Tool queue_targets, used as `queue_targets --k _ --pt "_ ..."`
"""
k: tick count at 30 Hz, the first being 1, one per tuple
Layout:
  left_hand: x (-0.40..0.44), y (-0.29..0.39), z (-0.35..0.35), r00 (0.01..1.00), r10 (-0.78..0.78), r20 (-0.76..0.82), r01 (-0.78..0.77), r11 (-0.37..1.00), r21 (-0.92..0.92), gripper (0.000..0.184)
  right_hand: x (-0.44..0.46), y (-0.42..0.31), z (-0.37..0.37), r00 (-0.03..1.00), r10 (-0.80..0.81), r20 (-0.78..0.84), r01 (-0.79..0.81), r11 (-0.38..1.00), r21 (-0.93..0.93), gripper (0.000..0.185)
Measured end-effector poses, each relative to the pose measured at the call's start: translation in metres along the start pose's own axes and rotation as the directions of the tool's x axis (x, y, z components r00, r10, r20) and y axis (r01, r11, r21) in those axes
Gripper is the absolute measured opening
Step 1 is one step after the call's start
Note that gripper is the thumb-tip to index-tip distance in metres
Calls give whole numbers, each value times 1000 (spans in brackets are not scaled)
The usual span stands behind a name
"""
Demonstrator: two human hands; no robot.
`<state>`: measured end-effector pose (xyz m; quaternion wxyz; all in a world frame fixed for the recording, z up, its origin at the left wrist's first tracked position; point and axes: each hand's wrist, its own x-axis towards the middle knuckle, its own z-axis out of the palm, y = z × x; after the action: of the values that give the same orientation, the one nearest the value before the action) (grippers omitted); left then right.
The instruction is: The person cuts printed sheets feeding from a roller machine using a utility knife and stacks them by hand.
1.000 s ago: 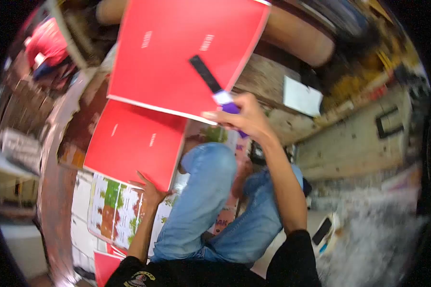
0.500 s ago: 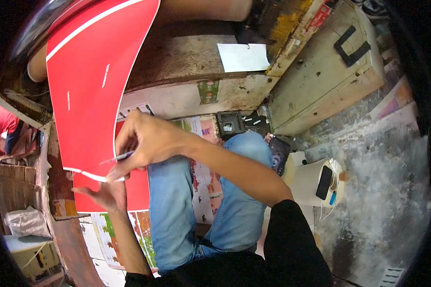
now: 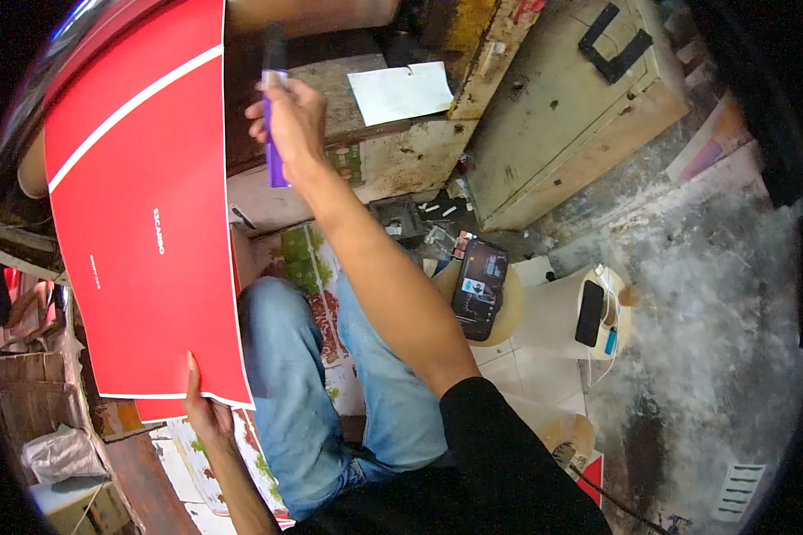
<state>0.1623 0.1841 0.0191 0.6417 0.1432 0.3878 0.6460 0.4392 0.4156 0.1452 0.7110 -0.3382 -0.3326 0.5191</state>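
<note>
A large red sheet (image 3: 143, 267) with white edges, a white stripe and small white lettering fills the left side. At its lower edge, my left hand (image 3: 207, 412) pinches the sheet, one finger lying over the red face. My right hand (image 3: 296, 125) is raised to the right of the sheet, closed around a purple cutter knife (image 3: 277, 165). The knife's upper end is dark and smeared by motion. A second red piece (image 3: 161, 411) shows just beneath the sheet's bottom edge.
A white paper (image 3: 401, 94) lies on the wooden ledge ahead. To the right, a phone or tablet with a lit screen (image 3: 482, 285) and a black phone (image 3: 589, 314) with a cable rest on stools. A worn cabinet (image 3: 562, 116) stands beyond.
My right hand has moved from the sheet's lower edge up and away with the knife. The narrow white strip there is gone from view. The sheet now hangs lower, its lettering readable.
</note>
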Motion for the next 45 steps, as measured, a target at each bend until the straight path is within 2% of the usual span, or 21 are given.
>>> queue_targets --k 1,4,6,9,18,20,23,25,27,28,29,30,31,32,34,35,36,37,38,43,45 --pt "-6 -1 2 1000 -14 -4 14 1000 -4 40 6 8 -3 993 35 -114 -40 998 -43 22" --pt "-27 -1 3 998 -41 -40 41 999 -13 42 15 21 -3 986 7 -165 -12 1000 -27 21" --pt "-38 0 5 991 -20 -134 29 998 63 43 21 19 -7 988 -136 -76 114 965 -237 24" --pt "-33 -6 -16 978 -156 -136 147 986 -74 40 41 9 0 961 -275 -4 222 783 -580 24" --pt "-43 5 0 975 -119 -189 116 993 -25 39 104 11 3 972 5 233 162 704 -691 25" --pt "-47 4 -2 971 -139 -196 138 990 -23 39 99 15 -13 926 270 263 6 686 -727 26" --pt "-50 3 -13 945 -237 -227 213 969 -126 38 94 15 -26 925 273 264 -18 726 -687 27" --pt "-57 -3 -33 926 -299 -229 267 950 -163 39 98 13 -19 960 226 167 -59 744 -666 35" --pt "-62 -5 -48 915 -311 -258 283 949 -141 40 112 22 -11 1000 18 -2 -14 700 -714 56" --pt "-63 -5 -53 904 -320 -283 298 947 -119 42 113 18 1 994 103 -25 -88 674 -734 76" --pt "-64 -5 -56 897 -344 -276 331 939 -96 42 117 31 5 994 101 33 -58 774 -630 88" --pt "-64 -2 -59 904 -278 -326 269 960 -72 43 138 59 -6 985 152 77 -89 845 -527 88" --pt "-65 2 -64 919 -185 -347 224 972 73 44 143 67 -2 966 258 -13 -238 869 -434 76" --pt "-65 5 -68 926 -91 -365 181 959 219 44 154 68 -7 930 346 126 -287 895 -340 55" --pt "-73 8 -143 919 -56 -390 163 956 246 35 166 79 -13 988 149 49 -109 876 -469 29" --pt "-79 11 -206 917 -127 -379 188 974 126 31 172 80 -14 1000 -22 20 30 790 -612 27" --pt "-85 15 -256 919 -223 -326 237 972 2 28 173 93 -21 999 -51 5 41 723 -690 27" --pt "-95 32 -235 906 -393 -158 343 900 -269 26 170 97 -31 996 -84 3 56 644 -763 28" --pt "-108 27 -228 899 -394 -193 378 919 -113 28 162 72 -30 997 28 70 46 508 -860 26" --pt "-132 32 -167 899 -249 -361 353 899 260 48 147 62 -21 984 152 96 9 491 -871 29" --pt "-128 16 -202 868 -317 -383 396 907 147 48 135 48 -11 972 201 118 9 473 -881 29"
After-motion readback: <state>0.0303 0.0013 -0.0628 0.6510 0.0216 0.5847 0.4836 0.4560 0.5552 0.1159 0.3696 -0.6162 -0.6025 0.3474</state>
